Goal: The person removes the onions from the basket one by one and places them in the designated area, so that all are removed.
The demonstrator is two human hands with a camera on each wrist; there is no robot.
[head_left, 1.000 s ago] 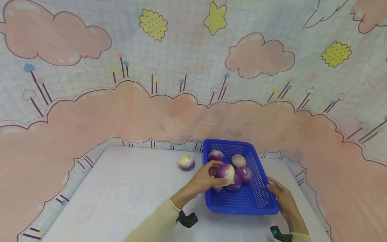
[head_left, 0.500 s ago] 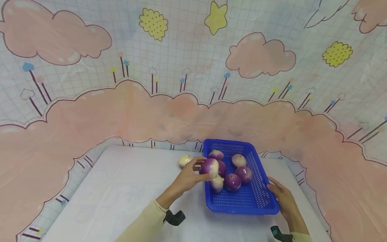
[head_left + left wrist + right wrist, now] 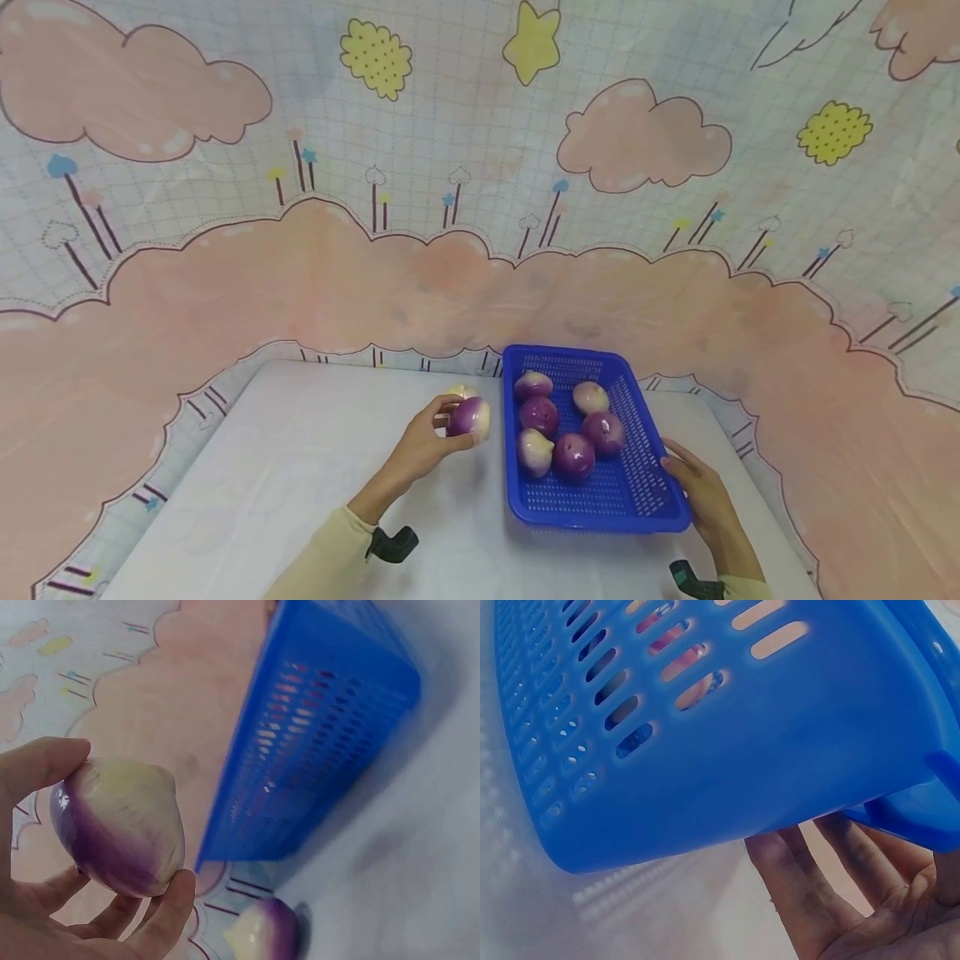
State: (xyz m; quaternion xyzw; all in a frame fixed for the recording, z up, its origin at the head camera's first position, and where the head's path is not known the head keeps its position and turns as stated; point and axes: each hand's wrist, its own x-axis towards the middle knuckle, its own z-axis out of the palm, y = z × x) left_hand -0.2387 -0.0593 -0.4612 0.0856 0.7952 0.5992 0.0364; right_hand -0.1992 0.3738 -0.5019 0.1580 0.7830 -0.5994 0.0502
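My left hand (image 3: 422, 443) holds a purple-and-white onion (image 3: 469, 419) above the table, left of the blue plastic basket (image 3: 600, 522). In the left wrist view, the thumb and fingers (image 3: 176, 907) wrap around that onion. Just behind it another pale onion (image 3: 462, 390) lies on the table, partly hidden by the held one. My right hand (image 3: 705, 492) grips the basket's right side by the rim; in the right wrist view its fingers (image 3: 795, 889) pass beneath the edge. Inside the basket lie several onions, among them a dark purple one (image 3: 573, 457) and a whitish one (image 3: 535, 452).
A white table (image 3: 300, 467) carries everything. Behind it hangs a cloth backdrop (image 3: 375, 283) printed with clouds and stars. Dark camera mounts (image 3: 393, 544) stick out from both wrists.
My left hand has carried the onion leftwards out from over the basket to above the table, in front of the loose onion. The right hand and basket have stayed put.
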